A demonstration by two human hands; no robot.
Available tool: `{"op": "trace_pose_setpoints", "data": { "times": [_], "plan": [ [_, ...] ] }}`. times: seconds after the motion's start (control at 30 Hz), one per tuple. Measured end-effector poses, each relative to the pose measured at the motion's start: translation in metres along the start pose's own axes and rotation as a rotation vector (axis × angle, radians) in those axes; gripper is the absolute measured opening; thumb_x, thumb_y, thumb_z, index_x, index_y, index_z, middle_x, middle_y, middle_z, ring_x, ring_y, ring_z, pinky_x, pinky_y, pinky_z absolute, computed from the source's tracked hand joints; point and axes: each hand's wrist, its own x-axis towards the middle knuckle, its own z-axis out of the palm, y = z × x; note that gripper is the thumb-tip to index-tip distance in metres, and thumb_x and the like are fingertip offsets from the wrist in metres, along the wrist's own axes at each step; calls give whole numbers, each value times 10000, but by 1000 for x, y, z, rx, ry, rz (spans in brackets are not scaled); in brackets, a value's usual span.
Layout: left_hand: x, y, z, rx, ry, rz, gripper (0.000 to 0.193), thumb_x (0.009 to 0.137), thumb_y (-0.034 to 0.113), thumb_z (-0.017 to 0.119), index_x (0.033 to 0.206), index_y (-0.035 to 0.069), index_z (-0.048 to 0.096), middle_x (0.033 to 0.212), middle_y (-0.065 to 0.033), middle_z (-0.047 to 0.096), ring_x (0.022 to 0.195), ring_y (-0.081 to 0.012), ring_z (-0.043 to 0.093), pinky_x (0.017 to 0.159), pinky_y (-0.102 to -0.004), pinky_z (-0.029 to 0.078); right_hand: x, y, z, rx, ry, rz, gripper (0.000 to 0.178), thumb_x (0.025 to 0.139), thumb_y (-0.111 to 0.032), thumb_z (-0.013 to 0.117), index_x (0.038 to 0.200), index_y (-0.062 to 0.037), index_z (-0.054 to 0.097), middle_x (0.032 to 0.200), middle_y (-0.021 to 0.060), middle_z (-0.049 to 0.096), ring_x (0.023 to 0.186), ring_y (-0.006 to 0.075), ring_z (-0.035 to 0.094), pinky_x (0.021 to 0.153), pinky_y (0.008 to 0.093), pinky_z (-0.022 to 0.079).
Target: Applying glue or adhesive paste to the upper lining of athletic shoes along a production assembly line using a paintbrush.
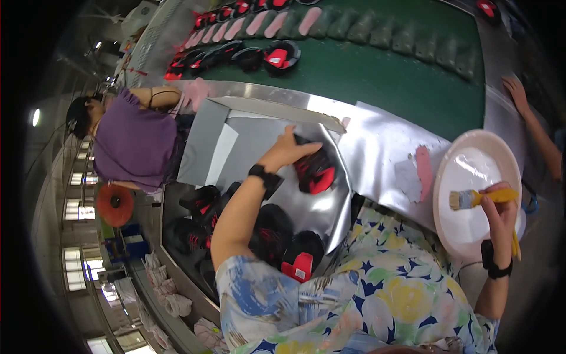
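Note:
My left hand [284,152] grips a black and red shoe [318,172] at the right side of a metal-lined bin [244,127]. Its thumb lies across the top of the shoe; the other fingers are partly hidden behind it. More black and red shoes [272,227] lie in the near part of the bin, below my left forearm. My right hand [500,213] is closed round the yellow handle of a flat paintbrush [467,200]. The pale bristles point left, above a large oval pale basin [443,177] with white liquid in it.
A pink insole-shaped piece [423,171] lies on the metal ledge beside the basin. Beyond runs a green conveyor belt [377,76] with shoes, pink insoles and dark moulds. A person in purple [135,138] works at the left. Another person's hand [515,91] rests at the right edge.

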Motion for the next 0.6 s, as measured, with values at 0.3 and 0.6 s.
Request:
{"op": "trace_pose_setpoints", "data": {
  "times": [0.3, 0.6],
  "plan": [
    [-24, 17, 43, 0, -245, 603, 566, 789, -41, 517, 1352, 20, 508, 1447, -214, 464, 1348, -399, 437, 1149, -423, 342, -19, 42, -40, -268, 231, 57, 133, 935, -86, 685, 1025, -11, 622, 957, 46, 664, 859, 122, 652, 789, 251, 523],
    [-24, 66, 60, 310, 109, 636, 334, 848, 56, 701, 1150, 35, 560, 1181, -154, 628, 1117, -323, 605, 952, -420, 490, 16, 57, 18, -444, -343, -234, 188, 869, -120, 704, 968, 22, 633, 873, 206, 685, 800, 382, 675, 736, 420, 531]
  ]
}}
